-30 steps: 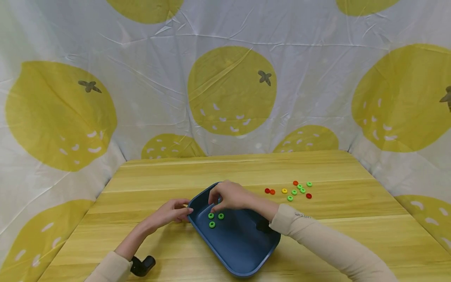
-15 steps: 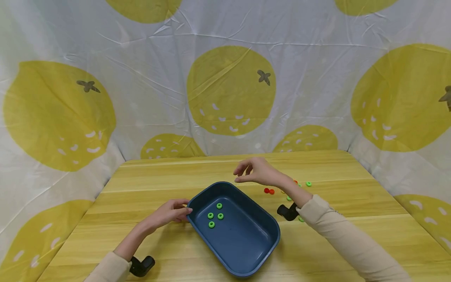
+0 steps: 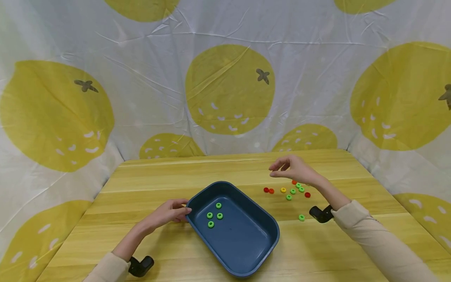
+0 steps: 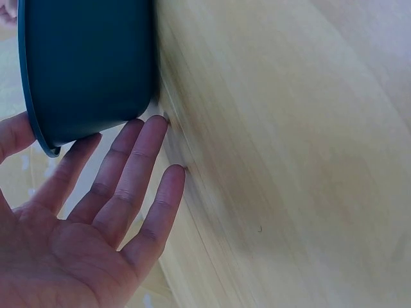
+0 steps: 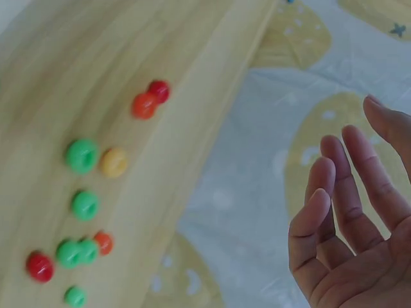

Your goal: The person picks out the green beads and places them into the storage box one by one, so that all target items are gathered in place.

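A deep dark-blue plastic tray (image 3: 243,246) with rounded corners sits at an angle on the table. Inside, toward its far-left end, lie several green ring-shaped beads (image 3: 210,224). My left hand (image 3: 172,211) holds the tray's left corner, thumb on the rim and the other fingers against the outer wall, as the left wrist view shows. My right hand (image 3: 296,170) hovers above the table behind the loose beads, fingers loosely bent and apart. Nothing is between them in the right wrist view, where green beads (image 5: 81,156), a yellow bead (image 5: 114,163) and red beads (image 5: 40,266) lie to one side.
Red, orange, yellow and green beads are scattered right of the tray; one green bead (image 3: 301,217) lies nearer, apart from the group. A lemon-patterned cloth (image 3: 229,90) hangs behind the wooden table (image 3: 169,176). Black cameras (image 3: 320,214) are strapped to both wrists.
My right hand has left the tray and moved right, over toward the loose beads. A fourth green bead now shows in the tray. The left hand has stayed at the corner.
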